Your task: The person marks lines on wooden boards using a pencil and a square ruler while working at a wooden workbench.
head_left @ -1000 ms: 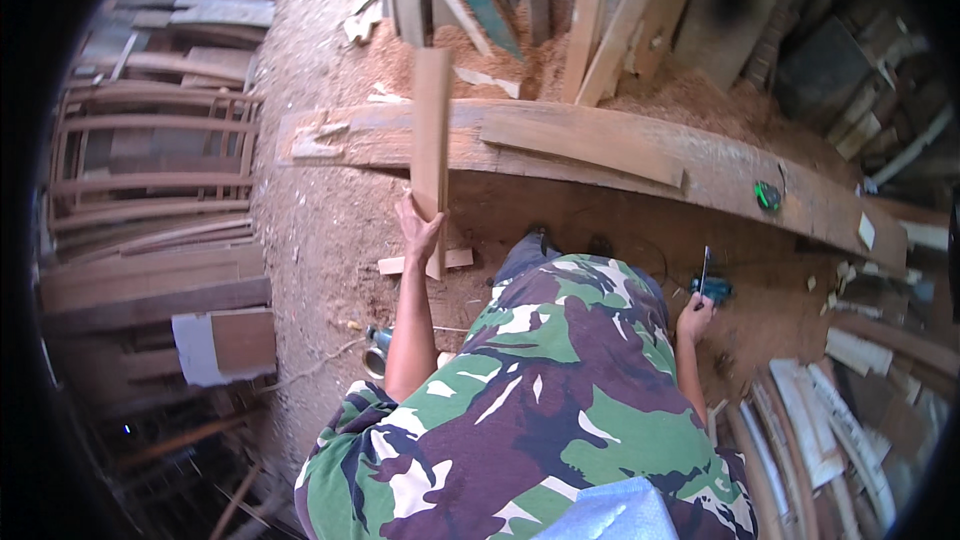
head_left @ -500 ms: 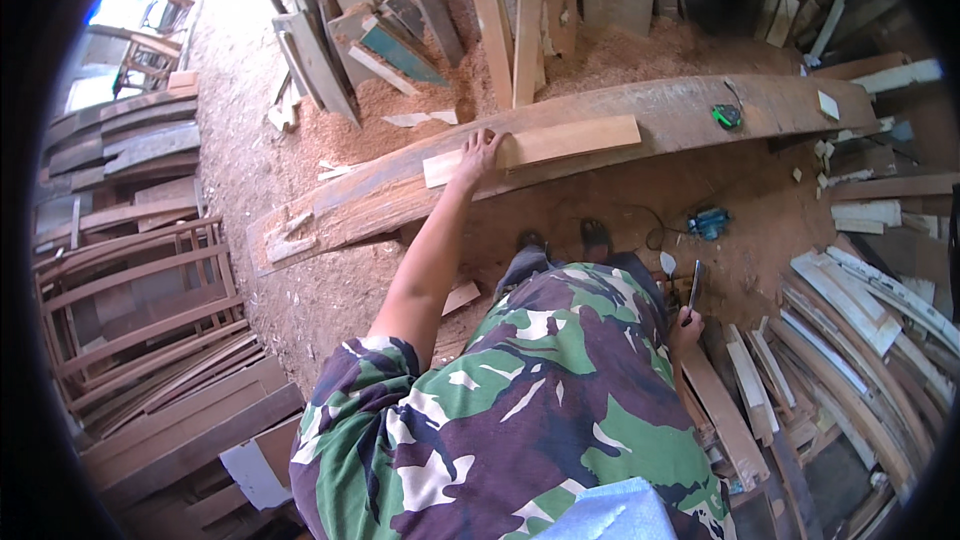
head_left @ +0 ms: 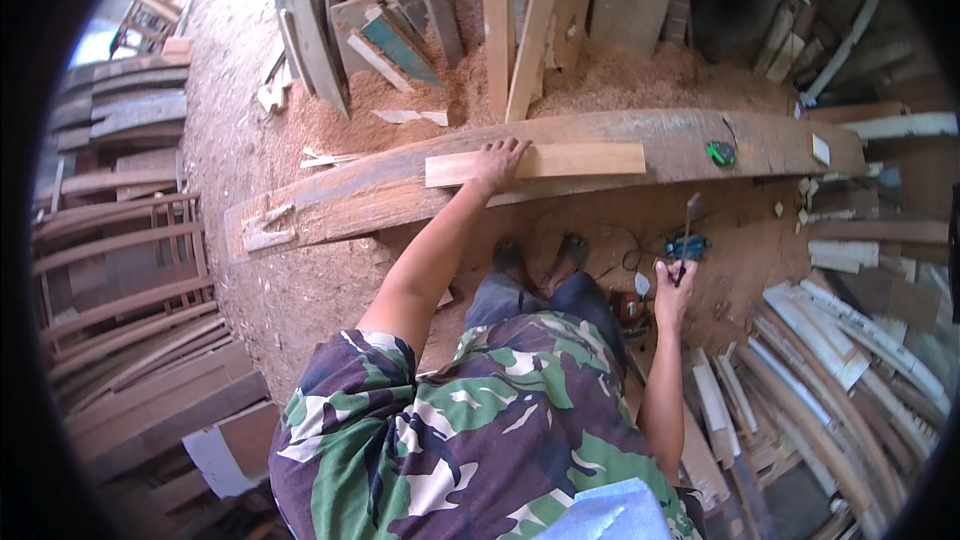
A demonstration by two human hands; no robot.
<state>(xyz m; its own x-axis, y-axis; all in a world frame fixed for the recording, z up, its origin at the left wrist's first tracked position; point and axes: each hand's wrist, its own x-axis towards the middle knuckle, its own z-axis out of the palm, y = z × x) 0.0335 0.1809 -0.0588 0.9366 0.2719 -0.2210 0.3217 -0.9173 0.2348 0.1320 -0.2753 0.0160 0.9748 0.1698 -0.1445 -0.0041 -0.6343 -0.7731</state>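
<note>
A pale, planed wooden board [head_left: 585,159] lies along a long, curved plank [head_left: 385,183] that serves as a bench. My left hand [head_left: 500,162] lies across the board left of its middle, fingers reaching over the far edge. Its thumb is hard to see. In my right hand [head_left: 675,285], raised to the right of my legs, is a slim tool [head_left: 690,220] with a dark grip and a greyish shaft pointing away from me. Its exact kind is unclear. A green and black tape measure [head_left: 720,152] sits on the plank right of the board.
A blue corded power tool [head_left: 686,246] lies on the ground beyond my right hand, and a red and dark machine [head_left: 630,308] stands by my legs. Upright boards [head_left: 497,30] rise from sawdust behind the plank. Timber stacks [head_left: 840,380] crowd the right; wooden frames [head_left: 125,250] fill the left.
My right hand has come up and forward from beside my hip with the slim tool. My left hand has shifted slightly right along the board. The view has moved a little.
</note>
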